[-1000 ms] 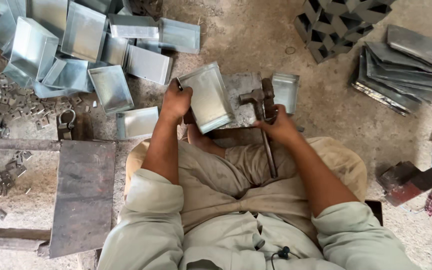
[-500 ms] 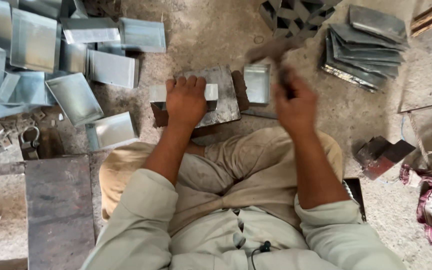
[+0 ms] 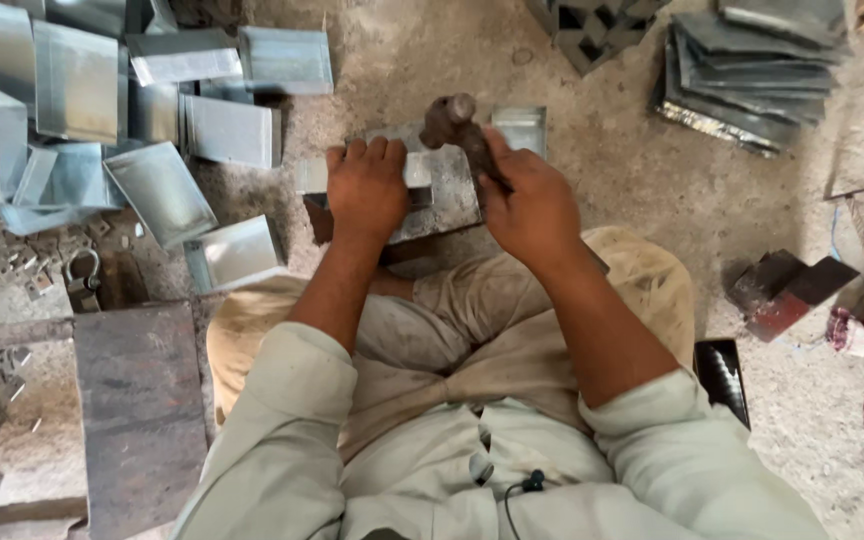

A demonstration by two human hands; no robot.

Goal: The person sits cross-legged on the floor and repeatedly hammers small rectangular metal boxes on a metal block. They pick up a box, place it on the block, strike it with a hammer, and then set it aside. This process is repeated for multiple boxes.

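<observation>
My left hand (image 3: 367, 190) lies flat with the fingers pressed together on the sheet (image 3: 430, 190), pinning it to the block (image 3: 392, 235) in front of my knees, while my right hand (image 3: 530, 205) is wrapped tight round the hammer (image 3: 457, 128), fingers fully curled on the handle. The hammer's head stands just above the sheet's far edge, its handle running back and to the right into my palm, and the sheet's long axis runs left to right. Folded trays (image 3: 157, 190) crowd the floor to the left and a stack of sheets (image 3: 752, 70) lies far right, with bare floor beyond the block.
</observation>
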